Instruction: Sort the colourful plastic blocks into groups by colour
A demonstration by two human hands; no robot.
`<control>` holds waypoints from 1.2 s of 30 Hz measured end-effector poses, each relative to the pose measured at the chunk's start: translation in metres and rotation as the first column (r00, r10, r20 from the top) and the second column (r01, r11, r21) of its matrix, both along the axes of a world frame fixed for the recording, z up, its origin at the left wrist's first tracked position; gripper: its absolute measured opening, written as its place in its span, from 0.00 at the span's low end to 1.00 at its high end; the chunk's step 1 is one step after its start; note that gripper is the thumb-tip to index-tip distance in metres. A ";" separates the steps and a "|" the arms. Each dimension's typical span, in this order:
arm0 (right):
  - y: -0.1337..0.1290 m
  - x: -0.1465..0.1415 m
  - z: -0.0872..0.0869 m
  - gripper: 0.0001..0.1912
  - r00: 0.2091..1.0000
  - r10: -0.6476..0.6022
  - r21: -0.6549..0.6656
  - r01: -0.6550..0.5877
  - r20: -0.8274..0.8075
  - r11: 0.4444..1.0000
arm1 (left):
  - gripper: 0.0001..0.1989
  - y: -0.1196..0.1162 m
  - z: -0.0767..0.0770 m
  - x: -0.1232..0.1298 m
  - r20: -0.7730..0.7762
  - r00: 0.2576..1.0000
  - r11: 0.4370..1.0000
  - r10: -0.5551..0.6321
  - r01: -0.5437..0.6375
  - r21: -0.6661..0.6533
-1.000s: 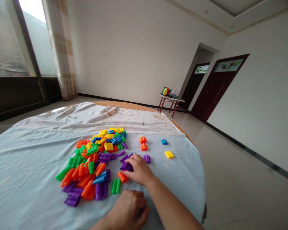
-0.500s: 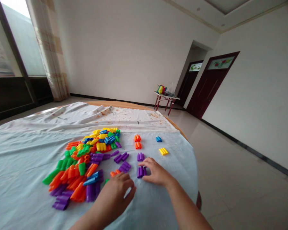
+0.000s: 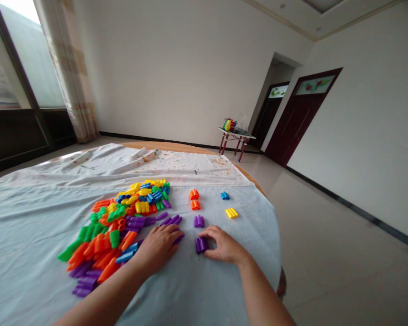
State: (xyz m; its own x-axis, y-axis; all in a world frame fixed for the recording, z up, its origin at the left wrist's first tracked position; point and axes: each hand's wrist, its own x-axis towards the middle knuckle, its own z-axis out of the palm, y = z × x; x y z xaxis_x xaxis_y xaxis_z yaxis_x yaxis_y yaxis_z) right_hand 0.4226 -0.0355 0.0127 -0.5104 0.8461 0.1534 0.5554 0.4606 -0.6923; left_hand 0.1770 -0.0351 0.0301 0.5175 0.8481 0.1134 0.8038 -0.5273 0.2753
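The right hand [image 3: 226, 246] is held palm down and cupped, fingers curved and partly open, at the right-hand side of a purple bundle [image 3: 201, 245] of ribbed plastic tubes. The fingertips appear to be touching the bundle, but whether they grip it cannot be determined from this view. The bundle lies directly left of that hand, on the pale blue cloth [image 3: 204, 294], with its long axis running roughly away from the person. The right hand is the nearer of the two. The left hand [image 3: 159, 248] is open and flat, fingers spread, well to the left of the bundle, with its fingertips over a purple tube [image 3: 179, 238] at the right edge of a large mixed pile [image 3: 122, 231] of colored tubes. Beyond the bundle sit a second purple bundle [image 3: 199, 221], two orange bundles [image 3: 194, 194], a blue bundle [image 3: 225, 195] and a yellow bundle [image 3: 231, 213], each apart from the others. The cloth covers a round wooden desk [image 3: 177, 145]. A small red-legged table [image 3: 236, 136] stands in the far background, carrying a colorful bag.
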 end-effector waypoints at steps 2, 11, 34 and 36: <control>0.000 0.000 0.000 0.26 1.000 -0.003 -0.005 0.003 -0.004 1.000 | 0.18 0.001 -0.002 -0.003 0.004 1.000 1.000 -0.017 0.017 0.006; 0.002 -0.001 -0.003 0.26 0.994 -0.076 -0.008 0.076 -0.073 0.997 | 0.17 -0.008 -0.011 -0.006 0.063 0.998 0.993 -0.010 0.003 0.121; 0.005 -0.010 0.001 0.22 0.985 -0.170 -0.011 0.170 -0.024 0.985 | 0.10 -0.067 -0.021 0.020 0.138 0.959 0.961 -0.246 0.223 0.164; 0.005 -0.010 0.000 0.22 0.986 -0.165 -0.015 0.165 -0.021 0.986 | 0.10 -0.066 -0.021 0.020 0.136 0.959 0.959 -0.249 0.225 0.172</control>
State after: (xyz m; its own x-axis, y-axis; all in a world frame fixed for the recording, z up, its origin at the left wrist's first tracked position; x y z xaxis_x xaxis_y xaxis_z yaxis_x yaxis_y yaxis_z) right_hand 0.4130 -0.0305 0.0128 -0.3603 0.9204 0.1515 0.6074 0.3548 -0.7108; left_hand 0.1967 -0.1016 0.0088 0.6672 0.6691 0.3274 0.6042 -0.7432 0.2874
